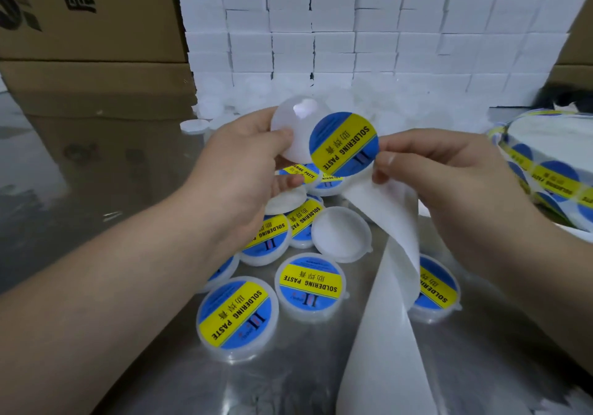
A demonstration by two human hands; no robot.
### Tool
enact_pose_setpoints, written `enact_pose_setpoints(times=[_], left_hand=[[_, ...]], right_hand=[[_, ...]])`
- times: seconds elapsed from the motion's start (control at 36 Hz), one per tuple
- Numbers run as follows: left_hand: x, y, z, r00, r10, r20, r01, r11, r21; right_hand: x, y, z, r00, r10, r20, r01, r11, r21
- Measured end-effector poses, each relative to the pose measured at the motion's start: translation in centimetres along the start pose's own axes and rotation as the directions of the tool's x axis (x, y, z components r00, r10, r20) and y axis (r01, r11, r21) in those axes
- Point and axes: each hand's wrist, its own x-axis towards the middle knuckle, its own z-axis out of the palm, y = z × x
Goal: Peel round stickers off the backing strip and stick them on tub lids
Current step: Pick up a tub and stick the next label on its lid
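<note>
Cardboard boxes (pixel 90 45) stand at the far left, on the shiny metal table (pixel 80 222). Next comes my left hand (pixel 244 167), thumb and fingers curled round a bare lid (pixel 293 122), translucent white, which I hold up above the table.

Under that hand lie the labelled lids, loosely heaped and overlapping, each wearing a blue-and-yellow disc that reads SOLDERING PASTE. The nearest one (pixel 237 315) sits closest to me, with another (pixel 309 283) just beside it. Behind those two lies a plain lid (pixel 341 235) with no label.

In the middle, the round sticker (pixel 343 143) stands in the air, its left edge overlapping the right side of the bare lid. I cannot tell whether the two touch.

My right hand (pixel 449 174) pinches the top of the white backing strip (pixel 391 270), my thumb just beside the sticker's lower right edge. The strip curls down and runs towards me, covering part of one more labelled lid (pixel 439 289).

A wall of small white boxes (pixel 385 29) fills the back. At the far right rests the sticker roll (pixel 552 174), its blue-and-yellow discs facing outward.
</note>
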Motion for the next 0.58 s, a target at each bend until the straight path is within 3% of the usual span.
enact_pose_setpoints(times=[0.22,0.42,0.58], left_hand=[[-0.23,-0.27,0.04,0.993,0.064,0.095,-0.057,0.996,-0.067],[-0.39,-0.27,0.00,0.988,0.050,0.144,-0.022,0.982,-0.187],[-0.56,-0.30,-0.08,0.981,0.056,0.184,-0.020,0.981,-0.191]], right_hand=[[-0.09,-0.22,0.11,0.994,0.035,0.102,-0.036,0.999,0.004],[0.02,-0.12,0.00,0.975,0.066,0.210,-0.079,0.995,0.054],[0.08,0.06,-0.02,0.970,0.066,0.233,-0.082,0.995,0.062]])
